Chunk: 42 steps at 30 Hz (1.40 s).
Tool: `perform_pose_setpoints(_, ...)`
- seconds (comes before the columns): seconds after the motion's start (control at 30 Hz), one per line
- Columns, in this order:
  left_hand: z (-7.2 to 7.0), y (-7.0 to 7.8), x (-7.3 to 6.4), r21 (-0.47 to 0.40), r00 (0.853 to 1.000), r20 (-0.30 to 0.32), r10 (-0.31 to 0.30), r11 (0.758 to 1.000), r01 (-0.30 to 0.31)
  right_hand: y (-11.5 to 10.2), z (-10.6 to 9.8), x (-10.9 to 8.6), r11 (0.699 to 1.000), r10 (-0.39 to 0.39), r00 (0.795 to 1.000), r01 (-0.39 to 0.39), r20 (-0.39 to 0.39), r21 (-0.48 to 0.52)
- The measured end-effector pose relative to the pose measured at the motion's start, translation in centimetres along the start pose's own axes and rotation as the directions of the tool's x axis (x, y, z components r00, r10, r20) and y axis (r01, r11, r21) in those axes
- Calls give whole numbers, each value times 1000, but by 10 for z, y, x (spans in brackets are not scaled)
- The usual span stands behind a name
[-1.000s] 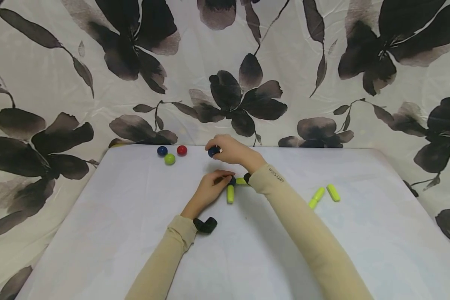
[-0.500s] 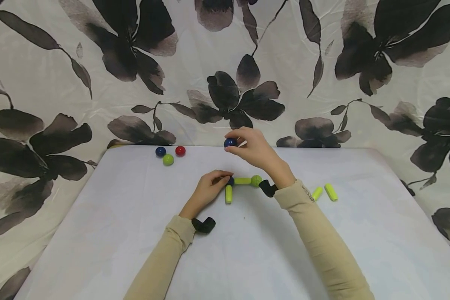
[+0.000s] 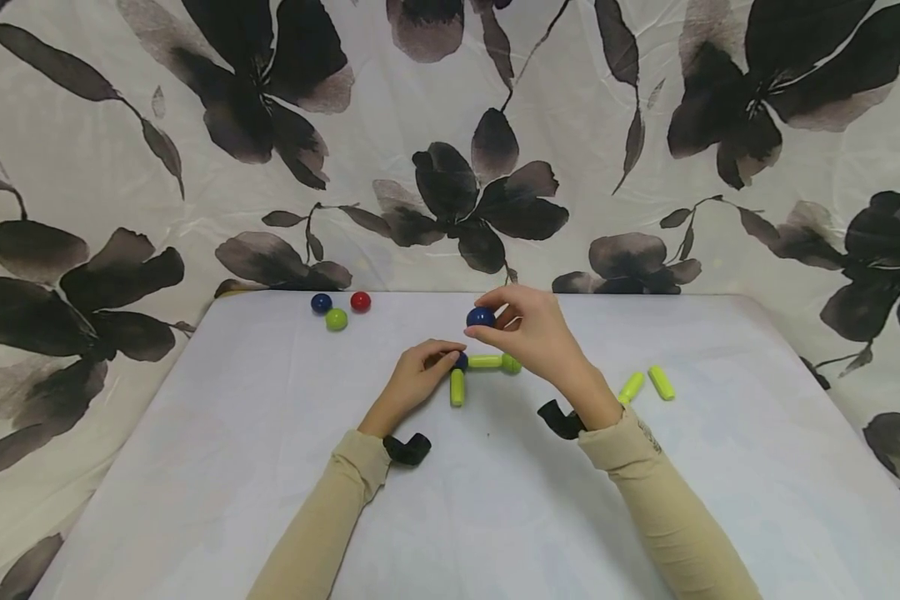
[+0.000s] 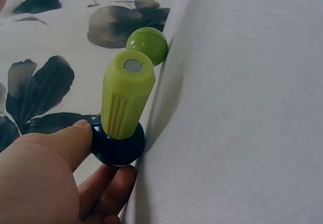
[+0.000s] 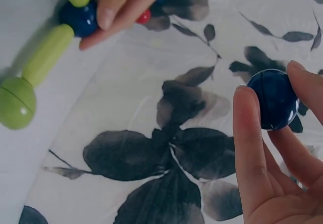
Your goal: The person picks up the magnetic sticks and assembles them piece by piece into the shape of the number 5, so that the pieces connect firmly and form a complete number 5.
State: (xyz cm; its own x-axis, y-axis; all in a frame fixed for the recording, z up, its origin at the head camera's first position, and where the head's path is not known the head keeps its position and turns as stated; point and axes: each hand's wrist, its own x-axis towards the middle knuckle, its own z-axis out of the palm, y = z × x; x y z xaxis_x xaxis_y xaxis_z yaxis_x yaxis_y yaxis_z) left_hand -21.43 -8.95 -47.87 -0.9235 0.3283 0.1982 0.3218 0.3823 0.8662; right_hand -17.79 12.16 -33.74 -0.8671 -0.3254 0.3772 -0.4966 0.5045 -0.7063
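Note:
My left hand [image 3: 412, 379] rests low at the table's middle and pinches a dark blue ball [image 4: 118, 149] between thumb and fingers. Two yellow-green rods meet at this ball: one rod [image 3: 458, 389] points toward me, the other rod [image 3: 484, 361] runs right to a green ball [image 5: 17, 103] at its far end. A grey disc shows in the free end of the near rod in the left wrist view. Raised above and just behind this joined piece, my right hand [image 3: 537, 337] holds a second blue ball [image 5: 273, 100] by its fingertips. A thin seam crosses that ball.
At the back left lie a loose blue ball [image 3: 321, 303], a red ball [image 3: 360, 302] and a green ball [image 3: 336, 319]. Right of my right wrist are yellow-green rods [image 3: 662, 383], one partly behind the sleeve. A flower-patterned cloth [image 3: 285, 208] hangs behind the white table [image 3: 217, 467].
My right hand has carried its blue ball rightward from the back of the table, rising first, then lowering toward the joined rods. The left hand keeps its place on its ball.

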Motion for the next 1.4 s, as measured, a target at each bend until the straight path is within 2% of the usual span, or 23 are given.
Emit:
perform_pose_setpoints(0.27,0,0,0,-4,1000,-10,-13,1000,13,-1,12,-25,1000,-3,998,2,58,16)
perform_pose_setpoints(0.43,1,-1,1,4,1000,-8,-10,1000,10,1,22,-38,1000,12,991,-14,130,14)
perform_pose_setpoints(0.63,0,-2,2,-8,1000,-14,19,1000,-19,7,37,-50,997,74,964,-70,255,-25)
perform_pose_setpoints(0.73,0,-4,2,-14,1000,-13,26,1000,-27,12,46,-53,994,109,951,-97,291,-54)
perform_pose_setpoints(0.93,-1,-4,2,-12,1000,-11,13,1000,-13,17,60,-56,983,153,944,-116,293,-139)
perform_pose_setpoints(1.13,-1,-4,2,-6,1000,-10,5,1000,-5,15,70,-56,974,201,924,-155,324,-163)
perform_pose_setpoints(1.27,0,-5,2,-17,1000,-12,23,1000,-23,15,77,-55,973,201,924,-150,325,-178)
perform_pose_setpoints(1.4,1,-4,1,-41,999,-26,36,998,-37,17,83,-55,972,196,932,-143,304,-188)
